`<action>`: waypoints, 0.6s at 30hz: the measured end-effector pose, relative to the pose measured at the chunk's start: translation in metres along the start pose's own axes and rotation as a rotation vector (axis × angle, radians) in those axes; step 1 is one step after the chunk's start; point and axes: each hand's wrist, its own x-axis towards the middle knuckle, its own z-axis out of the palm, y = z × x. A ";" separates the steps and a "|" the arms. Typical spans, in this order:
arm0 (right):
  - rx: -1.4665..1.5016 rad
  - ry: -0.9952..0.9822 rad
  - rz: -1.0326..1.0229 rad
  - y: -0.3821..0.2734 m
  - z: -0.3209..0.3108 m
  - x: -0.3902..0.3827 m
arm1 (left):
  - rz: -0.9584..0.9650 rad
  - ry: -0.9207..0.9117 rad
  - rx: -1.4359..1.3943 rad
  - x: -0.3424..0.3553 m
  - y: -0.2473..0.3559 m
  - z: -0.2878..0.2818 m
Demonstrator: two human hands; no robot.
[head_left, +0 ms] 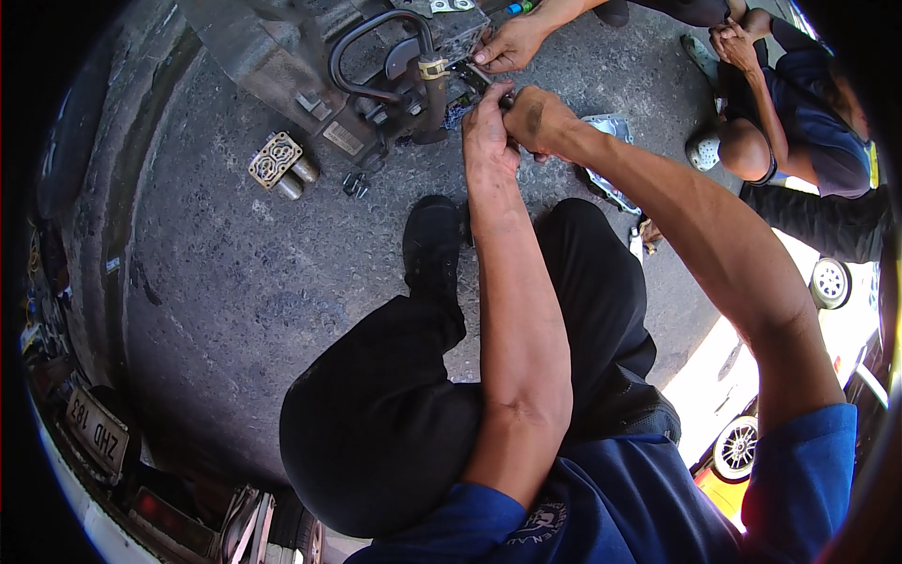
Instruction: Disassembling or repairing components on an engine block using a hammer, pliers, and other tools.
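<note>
My left hand is closed on a small dark metal piece beside the grey metal assembly at the top. My right hand is curled closed just to its right, touching it; what its fingers hold is hidden. A co-worker's hand grips near the same piece from above. A curved black hose with a brass-coloured clamp runs on the assembly. To the left, a valve-like metal component lies on the ground, with small dark fittings near it.
A metal pan lies beyond my right forearm. A co-worker sits at upper right with hands clasped. My boot and knees are below. A vehicle's rear with a plate is at lower left, loose wheels at right.
</note>
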 end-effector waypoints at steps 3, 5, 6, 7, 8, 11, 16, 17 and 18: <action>0.197 0.056 -0.014 0.000 -0.003 -0.006 | -0.046 -0.040 0.031 0.002 0.000 -0.004; 0.206 -0.003 -0.073 0.001 -0.004 -0.009 | -0.020 -0.065 0.055 0.000 0.002 -0.006; 0.231 -0.012 -0.130 0.001 -0.003 -0.011 | -0.057 -0.069 0.099 -0.002 0.003 -0.007; 0.332 -0.037 -0.121 0.001 -0.002 -0.013 | -0.029 -0.065 0.094 -0.005 0.004 -0.006; 0.427 -0.045 -0.100 0.001 0.000 -0.016 | -0.051 -0.065 0.077 -0.007 0.005 -0.005; 0.539 0.063 -0.112 0.000 0.003 -0.023 | -0.024 -0.060 -0.055 -0.015 0.007 0.004; -0.049 -0.038 -0.383 0.000 -0.015 -0.012 | -0.026 -0.028 -0.081 -0.015 0.005 0.013; -0.020 -0.022 -0.455 0.001 -0.018 -0.008 | 0.023 -0.094 -0.088 -0.012 0.003 0.014; -0.022 -0.035 -0.396 0.004 -0.018 -0.005 | 0.058 -0.071 -0.096 -0.010 0.001 0.012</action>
